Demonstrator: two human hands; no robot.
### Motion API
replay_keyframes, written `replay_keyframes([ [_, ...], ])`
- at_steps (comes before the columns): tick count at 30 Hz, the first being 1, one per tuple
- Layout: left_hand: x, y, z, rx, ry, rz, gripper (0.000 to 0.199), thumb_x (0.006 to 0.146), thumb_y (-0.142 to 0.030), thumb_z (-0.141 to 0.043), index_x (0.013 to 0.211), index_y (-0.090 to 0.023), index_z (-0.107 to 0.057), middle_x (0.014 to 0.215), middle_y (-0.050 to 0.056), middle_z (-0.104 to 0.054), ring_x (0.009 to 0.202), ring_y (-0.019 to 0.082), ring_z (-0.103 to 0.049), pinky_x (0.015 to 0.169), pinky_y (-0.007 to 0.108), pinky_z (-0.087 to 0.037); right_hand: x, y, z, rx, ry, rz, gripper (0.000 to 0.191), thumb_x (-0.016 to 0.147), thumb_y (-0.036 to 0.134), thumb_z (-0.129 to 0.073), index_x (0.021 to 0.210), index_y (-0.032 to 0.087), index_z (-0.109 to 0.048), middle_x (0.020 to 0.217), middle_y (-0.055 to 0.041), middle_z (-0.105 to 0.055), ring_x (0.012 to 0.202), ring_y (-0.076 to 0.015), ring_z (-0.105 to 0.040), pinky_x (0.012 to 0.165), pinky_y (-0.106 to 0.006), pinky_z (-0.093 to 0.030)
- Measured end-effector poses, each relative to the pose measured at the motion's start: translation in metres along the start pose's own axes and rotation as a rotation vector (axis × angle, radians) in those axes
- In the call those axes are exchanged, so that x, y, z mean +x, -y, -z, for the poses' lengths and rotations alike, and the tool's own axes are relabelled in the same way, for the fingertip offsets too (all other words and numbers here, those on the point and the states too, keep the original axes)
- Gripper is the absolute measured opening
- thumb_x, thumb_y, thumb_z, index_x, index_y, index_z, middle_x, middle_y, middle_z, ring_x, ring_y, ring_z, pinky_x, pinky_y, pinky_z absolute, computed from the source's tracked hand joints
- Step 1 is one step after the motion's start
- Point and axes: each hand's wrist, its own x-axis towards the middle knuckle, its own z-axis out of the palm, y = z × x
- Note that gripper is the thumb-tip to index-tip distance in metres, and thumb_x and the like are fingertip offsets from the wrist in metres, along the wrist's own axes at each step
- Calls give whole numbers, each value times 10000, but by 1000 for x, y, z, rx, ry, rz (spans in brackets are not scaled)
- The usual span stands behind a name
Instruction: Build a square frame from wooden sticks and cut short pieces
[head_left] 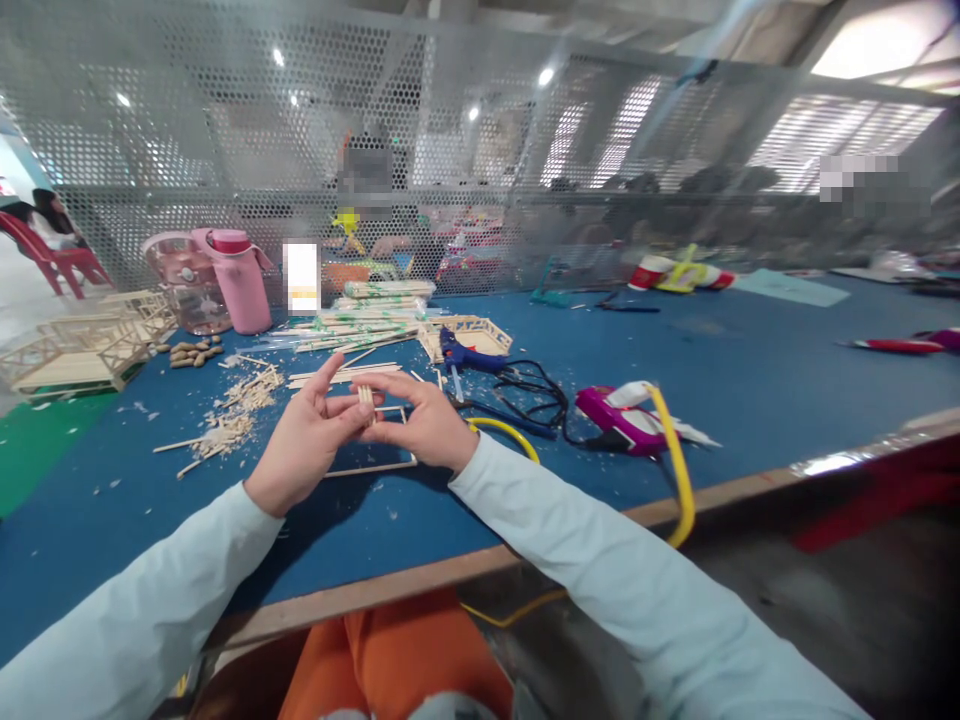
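Observation:
A small bundle of short wooden sticks stands upright between my two hands. My left hand pinches it from the left with thumb and fingers. From the right, my right hand has its thumb and fingertips around the same bundle. Below and partly behind my hands, a thin rectangular stick frame lies on the blue table. Loose long sticks lie just beyond my fingers.
Stick scraps and peanuts lie left, near a pink bottle and wooden models. A blue glue gun, black cables and a purple-white tool with a yellow strap lie right. A perforated screen stands behind.

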Motion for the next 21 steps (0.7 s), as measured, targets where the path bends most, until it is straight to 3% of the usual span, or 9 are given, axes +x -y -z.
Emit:
replay_keyframes([
  [5, 0, -1, 1, 81, 6, -20, 923, 676, -257, -707, 1409, -162, -155, 670, -27, -696, 666, 103, -639, 663, 217, -463, -1, 0, -1, -38, -20, 25, 466, 632, 243, -740, 1081, 221, -617, 1140, -57, -625, 1073, -182, -559, 961, -355, -402],
  [14, 4, 1, 3, -48, 5, 119, 796, 625, -229, -747, 1312, -115, -362, 646, 4, -697, 719, 132, -652, 625, 202, -468, -2, -1, 0, -187, 18, 84, 478, 659, 272, -729, 1114, 247, -584, 1144, -45, -618, 1091, -196, -529, 968, -383, -372],
  [16, 5, 0, 4, -55, 6, 120, 780, 619, -229, -752, 1297, -110, -385, 663, 15, -704, 685, 127, -649, 616, 203, -472, -2, -1, 1, -210, 46, 85, 595, 634, 316, -744, 1185, 242, -530, 1158, -63, -601, 1094, -210, -517, 969, -404, -364],
  [19, 6, -2, 4, -77, -29, 123, 798, 602, -221, -764, 1298, -110, -389, 687, 24, -713, 667, 119, -650, 654, 216, -487, -2, -1, 3, -206, 68, 62, 928, 525, 386, -797, 1325, 212, -362, 1130, -92, -573, 1011, -217, -535, 914, -410, -408],
  [21, 5, -4, 4, -83, -51, 127, 824, 589, -211, -773, 1307, -112, -380, 686, 23, -714, 666, 117, -651, 678, 224, -490, -2, -2, 4, -194, 56, 62, 994, 514, 383, -804, 1352, 192, -305, 1093, -93, -562, 955, -205, -541, 879, -394, -433],
])
